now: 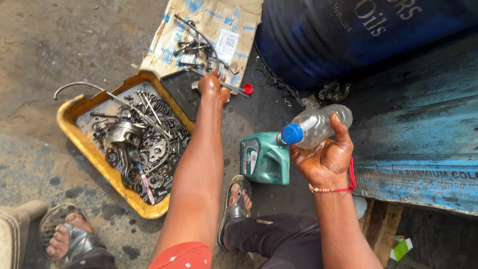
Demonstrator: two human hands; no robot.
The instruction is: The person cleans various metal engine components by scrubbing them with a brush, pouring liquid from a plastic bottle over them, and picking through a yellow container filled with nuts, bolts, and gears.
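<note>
The right hand [326,157] holds a clear plastic bottle [318,125] with a blue cap [291,134], fingers wrapped around its middle, thumb over the top side. The bottle lies nearly level, its long axis running from the base at upper right to the cap at lower left, so the cap points straight at the green oil jug [265,158] standing on the floor just beside it; cap and jug top look to be touching or all but. The left hand [213,87] is well apart from both, the arm stretched fully forward, fingers closed on a metal tool with a red end [238,89] lying over a black tray [181,89], at the far corner of the yellow tray [79,107] full of greasy engine parts [142,137].
</note>
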